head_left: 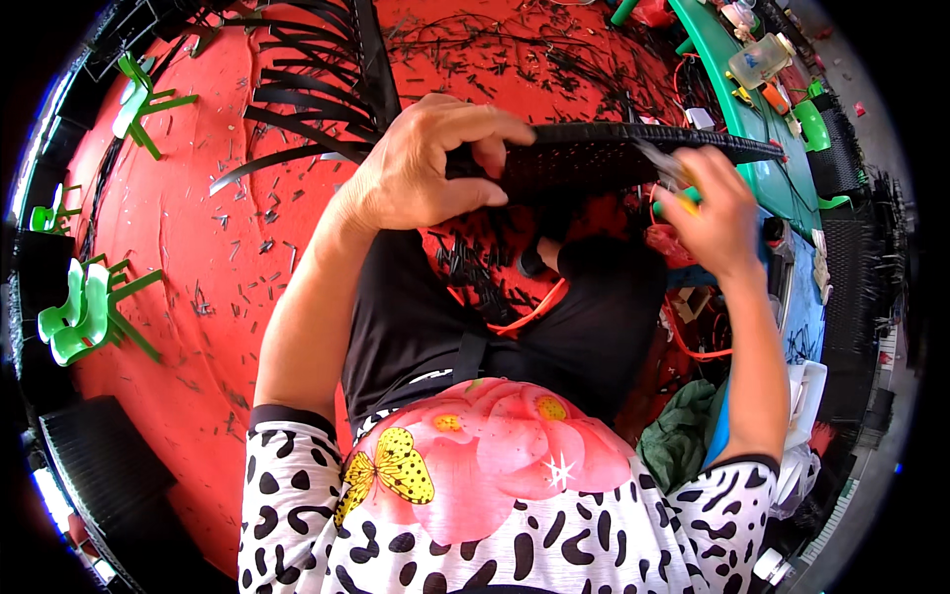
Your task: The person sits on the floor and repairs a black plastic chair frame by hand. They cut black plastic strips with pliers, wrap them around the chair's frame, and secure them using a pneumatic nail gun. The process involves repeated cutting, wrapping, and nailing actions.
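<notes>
My left hand [435, 163] grips the near end of a black woven panel [594, 163], its thumb below and its fingers curled over the edge. Long loose black strips [317, 109] fan out to the left beyond this hand. My right hand [714, 208] is closed on a hand tool [683, 198] with yellow and green on its handle. The tool's metal end is smeared by motion and lies close against the panel's right part; its exact kind cannot be made out.
Black strip cuttings [475, 262] litter the red floor [218, 267]. Small green chairs [89, 312] stand on the left. A green table [717, 45] at the right carries a clear plastic jar [760, 61]. An orange-red hoop [534, 315] lies between my legs, and dark green cloth [683, 431] rests beside me.
</notes>
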The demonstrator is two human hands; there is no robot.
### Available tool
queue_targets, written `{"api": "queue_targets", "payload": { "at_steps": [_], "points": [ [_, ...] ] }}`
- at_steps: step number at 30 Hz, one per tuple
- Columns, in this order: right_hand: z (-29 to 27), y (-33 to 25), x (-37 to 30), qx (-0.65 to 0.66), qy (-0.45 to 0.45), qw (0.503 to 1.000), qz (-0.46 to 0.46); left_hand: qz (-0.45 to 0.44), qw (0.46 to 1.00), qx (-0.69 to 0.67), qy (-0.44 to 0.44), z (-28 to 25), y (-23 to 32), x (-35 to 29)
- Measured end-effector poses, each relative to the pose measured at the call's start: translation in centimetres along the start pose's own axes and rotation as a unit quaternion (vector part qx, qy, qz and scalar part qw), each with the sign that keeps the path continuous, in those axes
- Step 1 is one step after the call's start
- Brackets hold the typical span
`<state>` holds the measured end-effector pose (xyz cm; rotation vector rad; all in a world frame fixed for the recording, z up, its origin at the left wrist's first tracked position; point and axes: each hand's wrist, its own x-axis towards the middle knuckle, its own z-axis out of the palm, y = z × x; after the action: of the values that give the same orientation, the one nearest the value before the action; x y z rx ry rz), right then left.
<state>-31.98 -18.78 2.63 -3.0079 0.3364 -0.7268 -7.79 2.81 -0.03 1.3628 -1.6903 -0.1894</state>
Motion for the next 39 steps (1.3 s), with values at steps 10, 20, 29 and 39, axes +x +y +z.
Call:
{"api": "queue_targets", "payload": {
  "at_steps": [10, 20, 29, 39],
  "points": [
    [-15.7, 11.6, -40.1, -0.322, -0.201, 0.68, 0.627, -0.015, 0.97, -0.217, 0.108, 0.5, -1.0, -0.2],
    [-1.2, 0.7, -8.5, 0.052, 0.039, 0.996, 0.056, -0.029, 0.972, -0.196, 0.126, 0.8, -0.7, 0.0],
    [8.4, -9.9, 5.9, 0.19, 0.032, 0.976, -0.103, 0.016, 0.981, -0.152, 0.121, 0.5, 2.8, 0.3],
    [8.5, -9.0, 3.9, 0.578, 0.07, 0.811, 0.056, 0.202, 0.939, 0.056, 0.272, 2.6, 3.6, 1.7]
  ]
}}
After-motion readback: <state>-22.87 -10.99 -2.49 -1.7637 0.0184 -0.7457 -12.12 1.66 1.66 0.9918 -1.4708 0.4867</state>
